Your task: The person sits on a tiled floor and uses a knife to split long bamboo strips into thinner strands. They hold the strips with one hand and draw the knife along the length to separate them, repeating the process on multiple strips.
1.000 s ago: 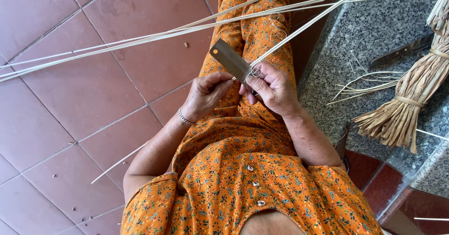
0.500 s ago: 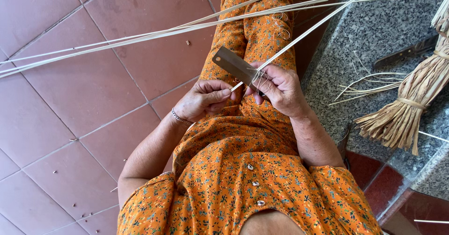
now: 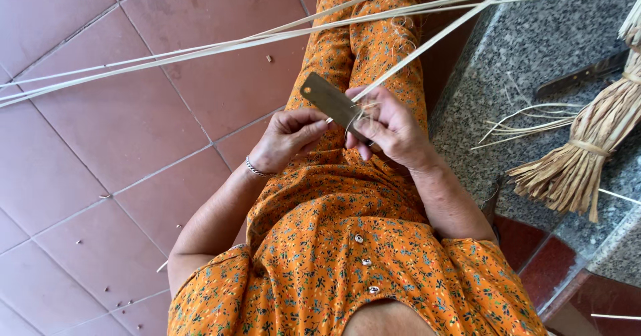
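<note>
Both hands meet over the lap of a person in an orange floral dress. Left hand (image 3: 288, 137), wearing a silver bracelet (image 3: 254, 169), pinches the near end of a pale reed strip (image 3: 427, 42) between thumb and fingers; right hand (image 3: 387, 127) is curled shut around the handle of a flat metal blade (image 3: 328, 99). Blade's long axis runs diagonally, its squared tip pointing up and left, away from the body. Strip slants up and right from the hands, thin, flat and straw-coloured. More long strips (image 3: 220, 45) cross above reddish-brown floor tiles (image 3: 100, 129). At right, a speckled grey stone step (image 3: 534, 42) carries a tied bundle of dried fibre (image 3: 587, 142).
</note>
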